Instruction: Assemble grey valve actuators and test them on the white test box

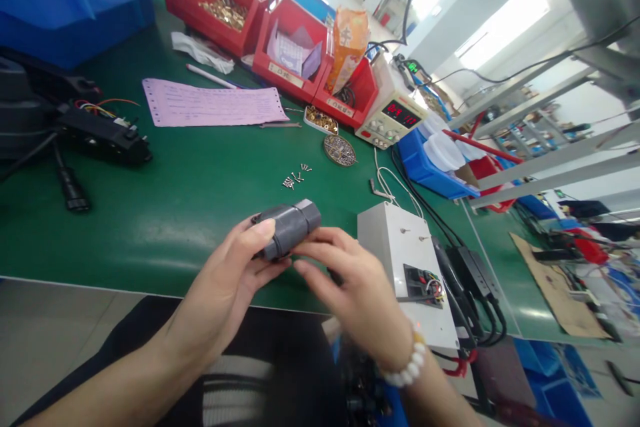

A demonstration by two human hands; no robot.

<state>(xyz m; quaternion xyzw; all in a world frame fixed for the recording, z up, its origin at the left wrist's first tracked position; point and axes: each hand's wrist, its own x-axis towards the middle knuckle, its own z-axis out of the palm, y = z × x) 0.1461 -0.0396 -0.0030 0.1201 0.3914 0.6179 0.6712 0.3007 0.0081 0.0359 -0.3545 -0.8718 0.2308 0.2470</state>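
My left hand [227, 280] is wrapped round a small dark grey plastic housing [290, 227], held just above the near edge of the green mat [200, 180]. My right hand [350, 287], with a white bead bracelet at the wrist, touches the lower end of the same housing with its fingertips. A few small screws [296, 177] lie loose on the mat behind the housing.
A white box with a wired socket [405, 260] stands to the right of my hands. Red bins [280, 33] line the back, one holding brass parts. A power supply with a red display [393, 117], a pink form [210, 103] and a black wired assembly [100, 130] lie around.
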